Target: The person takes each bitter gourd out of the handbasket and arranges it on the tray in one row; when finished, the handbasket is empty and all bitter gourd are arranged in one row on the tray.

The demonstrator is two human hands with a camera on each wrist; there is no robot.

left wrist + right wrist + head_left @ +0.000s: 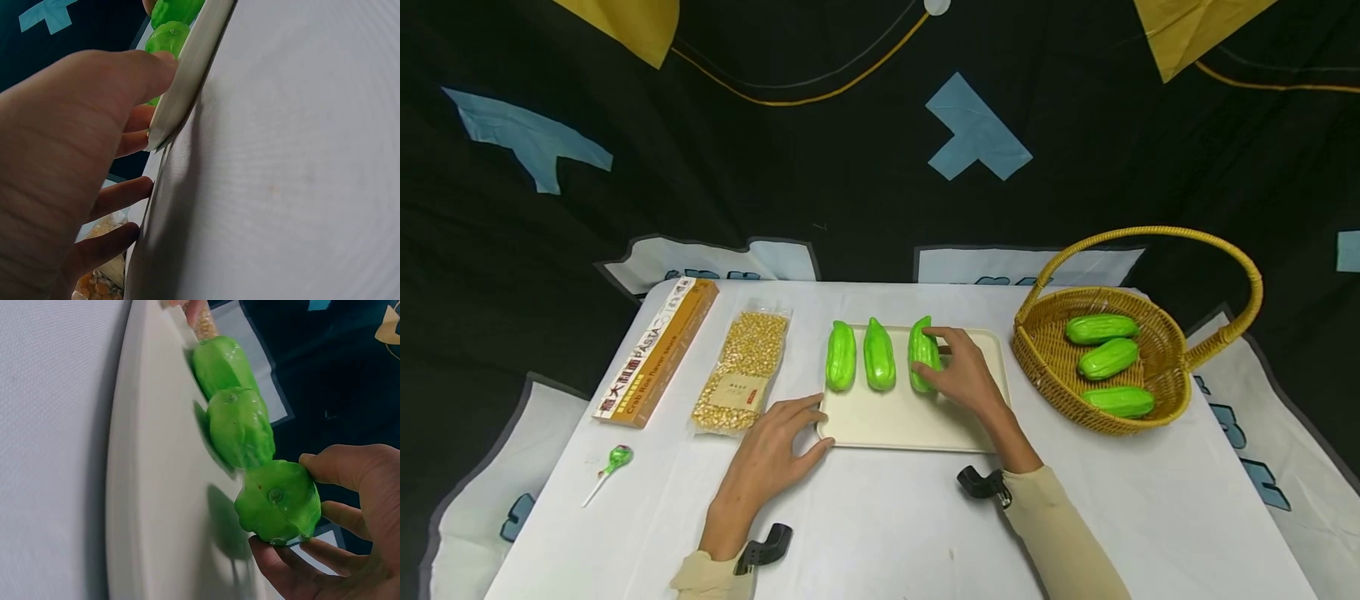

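Observation:
My right hand (958, 371) holds a green ridged gourd (922, 354) between thumb and fingers, over the right half of a cream tray (895, 429). The right wrist view shows the gripped gourd (278, 500) end-on, casting a shadow on the tray. Two similar gourds, a middle one (879, 356) and a left one (842, 357), lie side by side on the tray. My left hand (775, 450) rests at the tray's near left corner with fingers spread. In the left wrist view its thumb (153, 72) lies against the tray's rim (187, 81).
A wicker basket (1037, 362) with a tall handle stands at the right, holding three green gourds. To the left lie a bag of corn kernels (752, 346), a pasta box (658, 350) and a lollipop (619, 457). Dark cloth (820, 192) hangs behind the white table.

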